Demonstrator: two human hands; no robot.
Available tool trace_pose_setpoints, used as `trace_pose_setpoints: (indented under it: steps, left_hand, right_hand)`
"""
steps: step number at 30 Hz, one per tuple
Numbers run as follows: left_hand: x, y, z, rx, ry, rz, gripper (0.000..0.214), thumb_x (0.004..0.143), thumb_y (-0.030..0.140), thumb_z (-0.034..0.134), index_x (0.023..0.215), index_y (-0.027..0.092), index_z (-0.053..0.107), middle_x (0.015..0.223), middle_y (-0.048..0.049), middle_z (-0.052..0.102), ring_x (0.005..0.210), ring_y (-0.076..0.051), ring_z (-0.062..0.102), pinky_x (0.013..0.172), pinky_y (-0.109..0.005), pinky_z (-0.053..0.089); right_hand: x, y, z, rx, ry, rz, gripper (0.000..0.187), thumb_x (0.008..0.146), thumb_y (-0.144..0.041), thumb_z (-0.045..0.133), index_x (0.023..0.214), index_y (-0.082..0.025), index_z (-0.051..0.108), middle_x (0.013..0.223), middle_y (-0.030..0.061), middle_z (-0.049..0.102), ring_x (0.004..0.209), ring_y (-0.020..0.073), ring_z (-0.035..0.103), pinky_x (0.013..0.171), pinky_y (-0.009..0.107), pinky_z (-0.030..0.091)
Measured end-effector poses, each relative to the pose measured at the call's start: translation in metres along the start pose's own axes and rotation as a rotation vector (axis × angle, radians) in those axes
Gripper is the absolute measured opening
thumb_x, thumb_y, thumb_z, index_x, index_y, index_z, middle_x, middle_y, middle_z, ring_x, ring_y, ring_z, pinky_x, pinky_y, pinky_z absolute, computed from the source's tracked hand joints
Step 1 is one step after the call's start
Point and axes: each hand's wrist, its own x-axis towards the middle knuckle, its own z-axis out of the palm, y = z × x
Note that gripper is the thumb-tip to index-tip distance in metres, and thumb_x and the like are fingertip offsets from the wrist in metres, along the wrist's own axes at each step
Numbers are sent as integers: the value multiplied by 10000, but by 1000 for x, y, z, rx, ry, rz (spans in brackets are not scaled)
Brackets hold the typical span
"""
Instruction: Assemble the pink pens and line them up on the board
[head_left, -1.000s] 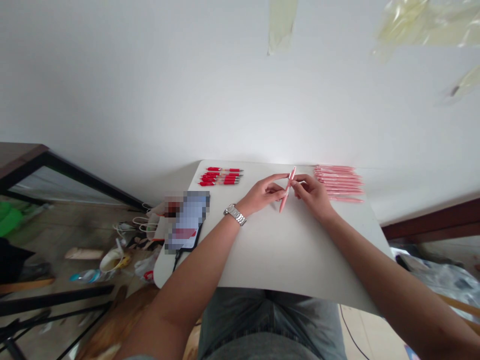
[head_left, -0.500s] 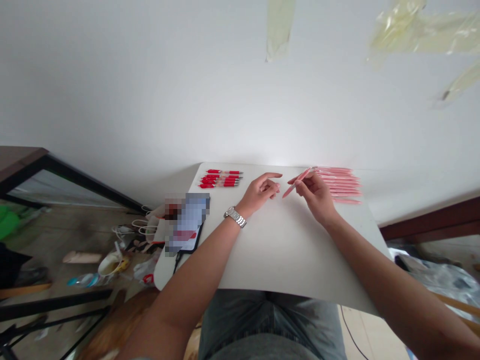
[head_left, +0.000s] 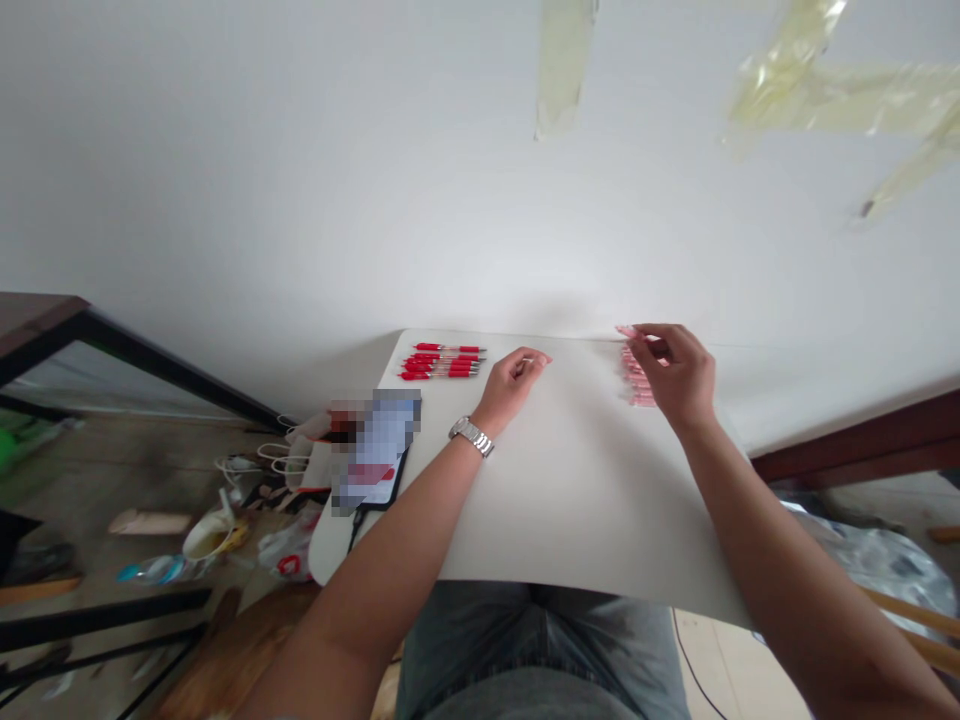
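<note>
My right hand (head_left: 679,378) hovers over the row of pink pens (head_left: 636,388) at the far right of the white tabletop (head_left: 570,500). Its fingers are closed on one pink pen (head_left: 627,331), whose tip sticks out to the left. The hand hides most of the row. My left hand (head_left: 514,378), with a metal watch (head_left: 471,436) on the wrist, rests near the middle of the far edge. Its fingers are curled in a pinch round something small that I cannot make out. Several red pens (head_left: 442,362) lie in a row to its left.
A phone (head_left: 375,450) with a cable lies on the table's left edge. Below it on the floor are a cup (head_left: 210,535), bags and cords. A dark frame (head_left: 112,340) stands at the left, and a white wall rises behind the table.
The hands have come apart. My right hand has carried the pink pen to the right, over the row of pink pens. My left hand has let go of it and curled shut.
</note>
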Motion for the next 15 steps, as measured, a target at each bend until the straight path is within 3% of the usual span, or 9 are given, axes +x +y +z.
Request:
trace_pose_setpoints:
  steps: [8,15]
  left_hand:
    - [2,-6,1,101,45,9,370,952,523,590,934,181,730,634,32,486,551,-101,308,510,-263,216]
    - [3,-7,5,196,67,45,404,968,526,553,845,183,726,598,31,458,551,-117,352,540,-288,244]
  right_hand:
    - [11,19,-15,-130,-81,-4,261,966,-329,581,1127,-215,751,1086,99,745,841,216,718,832,375,603]
    - [16,39,-26,-287,-186,14,226,930,-300,599,1067,-217,758,1029,107,758,840,244,697,820,378,557]
